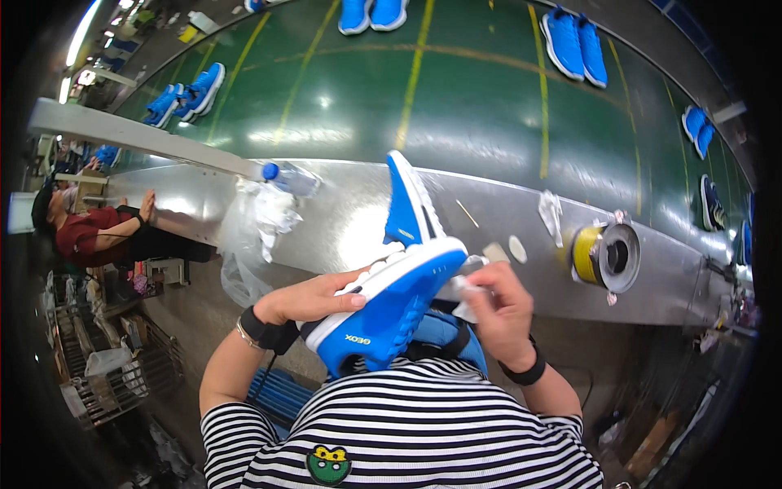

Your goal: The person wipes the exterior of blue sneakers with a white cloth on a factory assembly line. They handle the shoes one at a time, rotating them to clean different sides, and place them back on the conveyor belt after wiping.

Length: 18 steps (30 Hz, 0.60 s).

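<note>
fingers (349, 302) gripping a blue shoe (403, 297), other hand pinching white stuff

clear bottle (297, 181) with a blue cap sits on the metal ledge (497, 196), can't tell what's in it. clear plastic bag (240, 273) hangs off the edge, crumpled white material (277, 216) by its top. left hand (308, 300) is spread along the sole, shoe tilted in front of the chest. right hand (501, 314) is curled near the toe, fingertips closed on a white scrap (465, 310).

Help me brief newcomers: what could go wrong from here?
The held blue shoe might slip from the left hand, its only clear grip. That shoe could knock the second blue shoe, behind it on the metal bench. The white wad in the right hand, close by, could mark the held shoe.
</note>
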Motion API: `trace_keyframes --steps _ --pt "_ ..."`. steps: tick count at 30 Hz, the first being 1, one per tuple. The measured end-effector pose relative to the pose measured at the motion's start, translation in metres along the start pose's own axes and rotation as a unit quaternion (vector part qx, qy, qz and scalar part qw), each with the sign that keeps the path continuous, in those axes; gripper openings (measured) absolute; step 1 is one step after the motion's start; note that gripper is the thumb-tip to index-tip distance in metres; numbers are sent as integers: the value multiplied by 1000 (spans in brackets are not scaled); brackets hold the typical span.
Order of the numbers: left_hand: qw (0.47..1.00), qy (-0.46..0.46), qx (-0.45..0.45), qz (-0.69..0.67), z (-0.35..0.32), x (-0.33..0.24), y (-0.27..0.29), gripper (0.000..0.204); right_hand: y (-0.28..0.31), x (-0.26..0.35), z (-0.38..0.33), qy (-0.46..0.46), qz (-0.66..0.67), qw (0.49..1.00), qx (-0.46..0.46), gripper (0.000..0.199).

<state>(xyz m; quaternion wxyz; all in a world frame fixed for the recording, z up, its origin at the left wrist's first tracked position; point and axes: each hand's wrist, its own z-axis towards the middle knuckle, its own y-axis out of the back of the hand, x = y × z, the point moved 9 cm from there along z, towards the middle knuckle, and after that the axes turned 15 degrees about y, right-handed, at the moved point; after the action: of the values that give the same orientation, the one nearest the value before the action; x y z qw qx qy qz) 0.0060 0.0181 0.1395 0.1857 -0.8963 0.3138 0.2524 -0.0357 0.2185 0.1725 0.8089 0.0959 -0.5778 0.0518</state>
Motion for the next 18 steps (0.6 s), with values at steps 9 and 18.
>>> trace_keyframes --steps 9,18 --pt "947 -65 -201 -241 26 78 75 55 -93 -48 22 -139 45 989 -18 10" --pt "930 -41 -205 -301 45 137 97 57 -191 -99 29 -104 -147 973 146 10"
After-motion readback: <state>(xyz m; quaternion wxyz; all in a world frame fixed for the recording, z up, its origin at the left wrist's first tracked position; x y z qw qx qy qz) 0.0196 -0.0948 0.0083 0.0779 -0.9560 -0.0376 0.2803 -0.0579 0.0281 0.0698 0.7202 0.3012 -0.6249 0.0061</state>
